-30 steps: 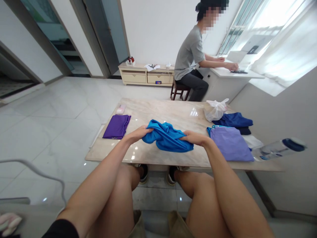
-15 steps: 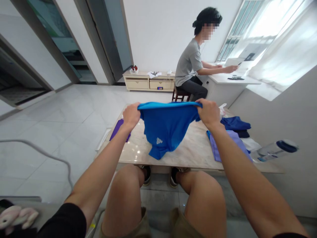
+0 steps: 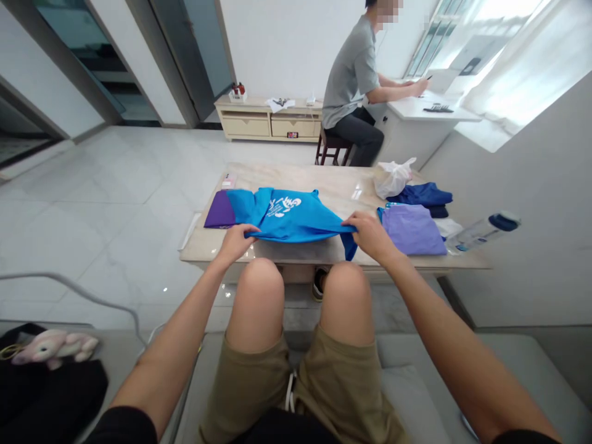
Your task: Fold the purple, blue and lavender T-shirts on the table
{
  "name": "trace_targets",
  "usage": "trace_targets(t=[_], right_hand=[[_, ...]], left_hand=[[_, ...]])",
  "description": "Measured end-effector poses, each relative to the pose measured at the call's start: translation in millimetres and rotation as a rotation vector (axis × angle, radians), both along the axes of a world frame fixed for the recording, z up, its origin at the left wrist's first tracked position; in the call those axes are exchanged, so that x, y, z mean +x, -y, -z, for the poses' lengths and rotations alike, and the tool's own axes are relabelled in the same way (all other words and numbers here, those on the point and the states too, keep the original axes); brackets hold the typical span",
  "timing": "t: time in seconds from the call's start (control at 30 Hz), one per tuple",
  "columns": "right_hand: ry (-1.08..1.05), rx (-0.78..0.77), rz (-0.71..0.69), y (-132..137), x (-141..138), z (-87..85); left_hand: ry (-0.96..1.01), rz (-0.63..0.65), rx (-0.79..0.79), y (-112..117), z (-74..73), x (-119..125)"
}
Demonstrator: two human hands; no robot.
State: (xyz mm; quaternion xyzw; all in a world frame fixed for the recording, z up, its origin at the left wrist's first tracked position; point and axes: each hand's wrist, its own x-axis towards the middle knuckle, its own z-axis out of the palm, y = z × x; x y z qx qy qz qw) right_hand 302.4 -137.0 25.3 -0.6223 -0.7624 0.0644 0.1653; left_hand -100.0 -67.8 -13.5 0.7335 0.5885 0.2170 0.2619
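A bright blue T-shirt [image 3: 296, 216] with white lettering lies spread over the front of the marble-topped table [image 3: 296, 176]. Its near edge is lifted between both hands. My left hand [image 3: 235, 242] pinches that edge at the left, while my right hand [image 3: 366, 231] grips it at the right, where a flap of cloth hangs down. Part of the shirt overlaps a folded purple garment [image 3: 218, 211] at the table's left end. Close to my right hand is a folded lavender garment [image 3: 413, 229].
On the right of the table are a clear water bottle [image 3: 483, 233], dark blue clothes [image 3: 420, 194] and a white plastic bag [image 3: 393, 179]. Beyond it a person in grey [image 3: 354, 80] sits at a desk [image 3: 425, 110]. A plush toy [image 3: 58, 346] lies at lower left.
The T-shirt has come down from being held up in the air onto the table, and its white lettering now shows. Both hands have lowered towards me; the view has tilted down.
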Motion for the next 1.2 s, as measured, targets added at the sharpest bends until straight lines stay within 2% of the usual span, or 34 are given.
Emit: trace_targets(t=[0.07, 0.13, 0.27, 0.4, 0.47, 0.53, 0.63, 0.73, 0.8, 0.87, 0.93, 1.1, 1.13, 1.2], right_hand=[[0.042, -0.096, 0.009, 15, -2, 19.5], [0.061, -0.123, 0.006, 24, -3, 28.6], [-0.009, -0.185, -0.017, 30, 0, 30.7], [-0.2, -0.53, -0.129, 17, 8, 36.3], [-0.279, -0.595, -0.159, 0, 4, 46.7], [-0.287, -0.457, -0.09, -23, -11, 64.2], [-0.172, -0.236, -0.01, -57, -48, 103.6], [-0.057, -0.234, -0.059, -80, -78, 150.4], [0.003, -0.215, -0.011, -93, -84, 177.9], [0.038, -0.163, 0.091, -109, -78, 197.8], [0.054, -0.127, 0.168, -130, -64, 209.0], [0.084, -0.114, 0.321, -208, -26, 219.3], [0.085, -0.106, 0.357, -226, -18, 221.2], [0.085, -0.087, 0.425, -258, -3, 225.0]], left_hand=[[-0.016, 0.009, -0.085, 13, 20.7, -9], [-0.024, 0.009, -0.114, 21, 32.8, -16], [-0.008, 0.083, -0.182, 24, 40.7, -25], [0.006, 0.258, -0.319, 17, 46.9, -33], [0.002, 0.256, -0.368, 9, 55.9, -30], [-0.027, 0.167, -0.3, 1, 70.6, -18], [-0.198, 0.042, -0.095, -6, 101.8, 11], [-0.403, -0.001, 0.034, -11, 135.9, 36], [-0.465, -0.033, 0.117, -22, 154.0, 46], [-0.472, -0.045, 0.18, -47, 165.8, 54], [-0.454, -0.016, 0.199, -86, 171.8, 63], [-0.402, 0.096, 0.193, -221, 176.7, 92], [-0.395, 0.09, 0.193, -248, 178.0, 98], [-0.389, 0.0, 0.184, -297, 181.1, 106]])
